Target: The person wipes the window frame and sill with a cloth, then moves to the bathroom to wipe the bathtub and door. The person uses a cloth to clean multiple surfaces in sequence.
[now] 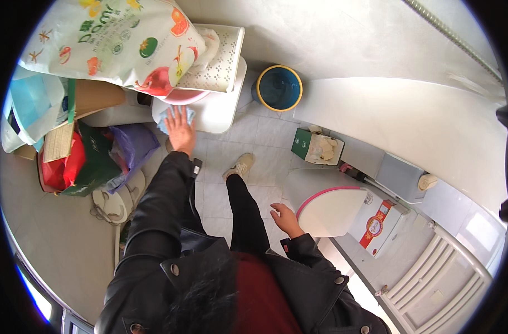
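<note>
My left hand (182, 130) presses a light blue cloth (162, 122) against the white rounded top (219, 119) of a low table or stool, near its front left corner. The palm covers most of the cloth. Behind the fingers, a pink basin (187, 97) sits on that top, partly hidden under a white perforated basket (225, 62). A large printed plastic bag (112, 46) leans over both. Away to the right, my right hand (285, 219) hangs free beside the toilet lid (335, 213), holding nothing, its fingers loosely bent.
A blue bucket (279, 88) with a yellow rim stands by the wall. Several bags, among them a purple bag (133, 144), crowd the left, with slippers (116, 204) below. On the right are a green box of crumpled paper (321, 148), a white carton (377, 227) and a radiator (435, 275).
</note>
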The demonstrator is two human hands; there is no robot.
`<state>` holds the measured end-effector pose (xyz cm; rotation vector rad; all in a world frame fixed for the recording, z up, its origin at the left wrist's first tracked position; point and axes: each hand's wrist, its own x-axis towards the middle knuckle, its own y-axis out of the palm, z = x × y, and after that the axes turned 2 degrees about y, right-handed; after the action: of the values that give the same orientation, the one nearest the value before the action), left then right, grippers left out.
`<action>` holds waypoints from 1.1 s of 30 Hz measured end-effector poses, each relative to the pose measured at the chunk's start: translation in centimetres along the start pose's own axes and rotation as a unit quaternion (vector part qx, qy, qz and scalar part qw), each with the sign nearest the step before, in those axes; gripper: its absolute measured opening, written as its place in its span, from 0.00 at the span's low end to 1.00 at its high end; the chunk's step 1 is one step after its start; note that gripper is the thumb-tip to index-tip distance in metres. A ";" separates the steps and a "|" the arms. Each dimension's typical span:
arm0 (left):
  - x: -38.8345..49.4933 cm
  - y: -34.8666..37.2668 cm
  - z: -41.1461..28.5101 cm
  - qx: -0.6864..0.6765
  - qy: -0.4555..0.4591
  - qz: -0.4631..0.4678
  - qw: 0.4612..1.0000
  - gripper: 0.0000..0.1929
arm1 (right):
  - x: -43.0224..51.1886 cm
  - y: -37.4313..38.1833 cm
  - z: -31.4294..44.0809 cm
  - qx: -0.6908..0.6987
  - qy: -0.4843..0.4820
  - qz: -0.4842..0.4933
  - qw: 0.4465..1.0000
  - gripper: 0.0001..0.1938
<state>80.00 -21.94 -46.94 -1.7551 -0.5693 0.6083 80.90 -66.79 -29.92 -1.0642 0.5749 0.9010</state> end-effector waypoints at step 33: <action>-0.7 -1.5 -6.7 -0.016 0.107 0.020 0.994 0.39 | 2.9 -1.1 -2.4 0.040 -0.020 -0.007 0.999 0.17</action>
<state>83.81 -26.79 -43.89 -1.8384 -0.3983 0.4334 83.45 -68.24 -32.57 -0.9749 0.5644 0.8792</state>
